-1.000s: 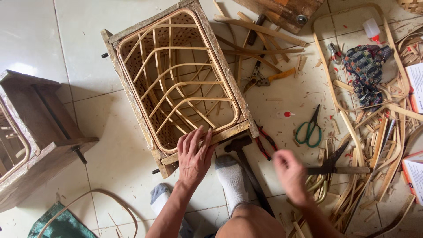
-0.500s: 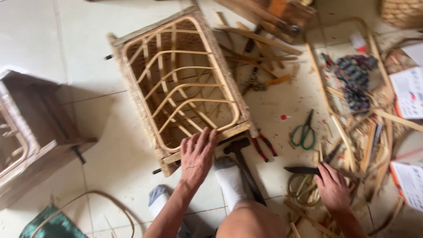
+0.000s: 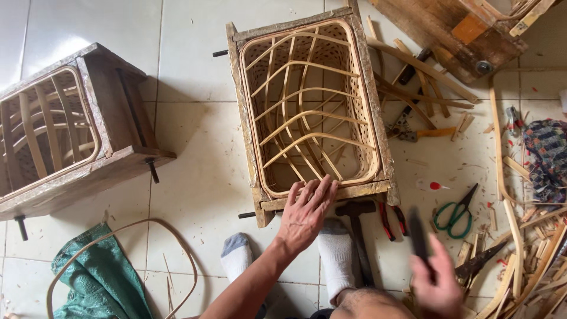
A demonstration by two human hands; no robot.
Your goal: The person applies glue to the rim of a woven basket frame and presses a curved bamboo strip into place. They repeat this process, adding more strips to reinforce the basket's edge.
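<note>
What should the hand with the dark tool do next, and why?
Probably bring the dark tool over to the basket frame. The right hand holds it up beside the frame, while the left hand lies flat on the near rim, steadying it.

So there's a rectangular wooden frame (image 3: 378, 112) lying flat on the tiled floor, open side up, with a half-woven rattan basket (image 3: 307, 112) sitting inside it, curved ribs showing. A dark, blurry tool (image 3: 417, 235) is held upright off to its lower right.
</note>
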